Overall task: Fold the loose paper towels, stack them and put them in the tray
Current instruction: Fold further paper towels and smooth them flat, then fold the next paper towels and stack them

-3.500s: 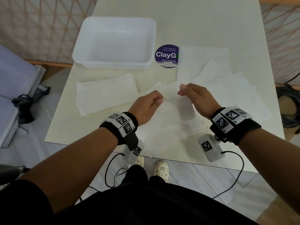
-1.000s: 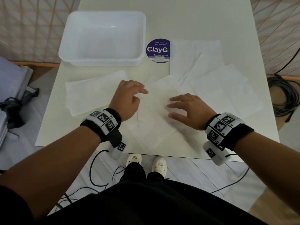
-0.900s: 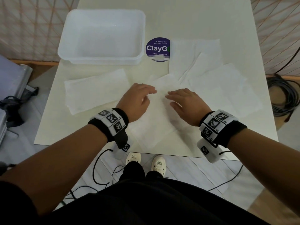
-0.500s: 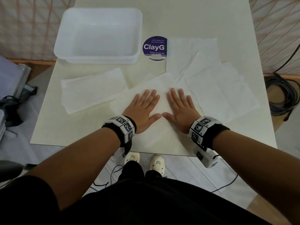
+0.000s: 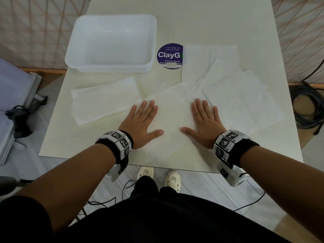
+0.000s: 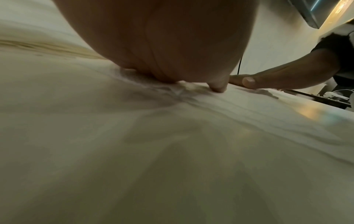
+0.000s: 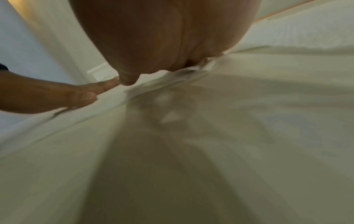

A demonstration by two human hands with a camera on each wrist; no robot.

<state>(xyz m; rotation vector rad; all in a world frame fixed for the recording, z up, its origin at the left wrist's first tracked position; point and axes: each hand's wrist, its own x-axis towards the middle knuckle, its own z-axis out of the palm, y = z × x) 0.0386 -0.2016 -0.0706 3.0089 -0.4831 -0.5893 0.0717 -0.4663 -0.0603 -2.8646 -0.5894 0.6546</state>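
A folded white paper towel (image 5: 172, 118) lies at the near middle of the table. My left hand (image 5: 142, 121) presses flat on its left part, fingers straight. My right hand (image 5: 205, 121) presses flat on its right part the same way. In the left wrist view my left palm (image 6: 162, 45) bears down on the towel (image 6: 134, 136); the right wrist view shows my right palm (image 7: 162, 37) doing the same on the towel (image 7: 229, 121). A stack of folded towels (image 5: 103, 99) lies to the left. Several loose towels (image 5: 233, 92) overlap at the right. The white tray (image 5: 112, 67) stands at the back left, empty.
A round purple sticker (image 5: 169, 56) lies between the tray and the loose towels. The table's near edge (image 5: 157, 163) runs just below my wrists. Coiled black cables (image 5: 308, 106) lie on the floor at the right, and grey metal panels (image 5: 12, 95) stand at the left.
My hands brought the towel's edge down onto itself, then laid flat side by side on it. Since half a second ago they have slid apart, left going left, right going right.
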